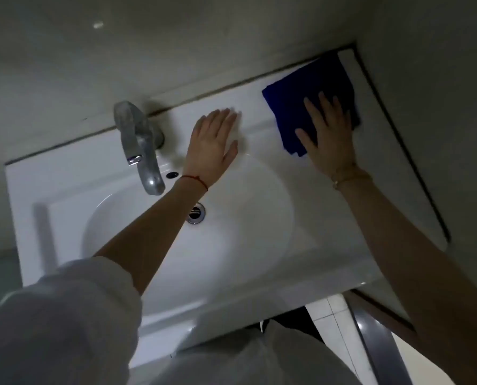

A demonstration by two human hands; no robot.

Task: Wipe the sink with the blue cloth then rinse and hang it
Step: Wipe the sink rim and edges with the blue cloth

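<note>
A white sink point(73, 190) fills the middle of the view, with its oval basin and a metal drain point(195, 213). The blue cloth point(309, 90) lies spread on the sink's back right ledge, near the wall corner. My right hand point(327, 137) presses flat on the cloth's near part, fingers spread, thumb at its left edge. My left hand point(213, 145) rests flat and empty on the back ledge, between the tap and the cloth, fingers together and pointing toward the wall.
A chrome tap point(138, 145) stands at the back left, its spout reaching over the basin beside an overflow hole point(172, 175). Grey walls close in behind and to the right. A tiled floor point(334, 326) shows below the sink's front edge.
</note>
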